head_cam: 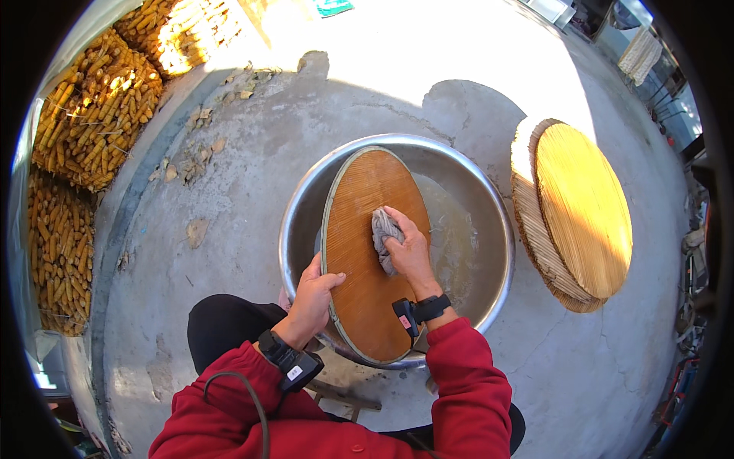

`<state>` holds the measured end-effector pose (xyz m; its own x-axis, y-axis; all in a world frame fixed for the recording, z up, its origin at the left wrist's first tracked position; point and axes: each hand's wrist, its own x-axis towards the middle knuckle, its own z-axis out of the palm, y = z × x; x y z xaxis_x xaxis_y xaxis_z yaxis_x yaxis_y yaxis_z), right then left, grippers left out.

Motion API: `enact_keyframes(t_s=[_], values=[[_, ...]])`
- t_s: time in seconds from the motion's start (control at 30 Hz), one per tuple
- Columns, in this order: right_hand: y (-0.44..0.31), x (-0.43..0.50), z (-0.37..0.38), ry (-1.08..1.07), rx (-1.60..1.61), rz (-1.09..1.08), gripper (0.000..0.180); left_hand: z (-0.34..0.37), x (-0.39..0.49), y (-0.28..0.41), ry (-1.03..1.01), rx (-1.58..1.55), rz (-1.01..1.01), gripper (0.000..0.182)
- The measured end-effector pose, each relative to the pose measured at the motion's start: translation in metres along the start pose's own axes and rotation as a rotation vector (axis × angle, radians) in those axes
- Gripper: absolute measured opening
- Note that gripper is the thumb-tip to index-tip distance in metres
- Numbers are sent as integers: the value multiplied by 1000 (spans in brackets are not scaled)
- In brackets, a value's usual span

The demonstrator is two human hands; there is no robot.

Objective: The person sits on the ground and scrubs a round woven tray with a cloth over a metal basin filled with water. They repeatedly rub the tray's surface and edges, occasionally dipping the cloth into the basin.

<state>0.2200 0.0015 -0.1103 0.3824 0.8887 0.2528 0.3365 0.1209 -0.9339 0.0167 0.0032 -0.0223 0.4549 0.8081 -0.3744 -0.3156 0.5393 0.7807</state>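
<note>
A round brown board with a pale rim (367, 183), its face finely ridged, stands tilted inside a large metal basin (499, 218). My left hand (314, 295) grips the board's left edge, thumb over the face. Bunched in my right hand (410, 249) is a wet-looking grey cloth (385, 229), pressed against the middle of the board. Cloudy shallow water (453, 246) lies in the basin, to the right of the board. The board's far side is hidden.
Two round mats woven of stalks (585, 212) overlap on the concrete floor (229, 241) to the right. Netted stacks of corn cobs (97, 109) line the left side. Dry leaves (198, 160) lie near them. Part of a wooden stool (344, 396) shows below the basin.
</note>
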Motion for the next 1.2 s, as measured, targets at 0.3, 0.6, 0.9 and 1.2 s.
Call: enact_keyframes(t_s=[0.3,0.6,0.9,1.2], values=[[-125,-92,23,-177,-366,-97,46,-3,11,-7,-55,-129,-52,40],[-27,-58,26,-2,-364,173,45,1,2,-20,64,-66,64,42],[-68,-123,3,-103,-363,-27,43,1,3,-27,103,185,165,32],[-67,-181,8,-135,-267,263,44,-15,-20,-37,145,112,100,28]])
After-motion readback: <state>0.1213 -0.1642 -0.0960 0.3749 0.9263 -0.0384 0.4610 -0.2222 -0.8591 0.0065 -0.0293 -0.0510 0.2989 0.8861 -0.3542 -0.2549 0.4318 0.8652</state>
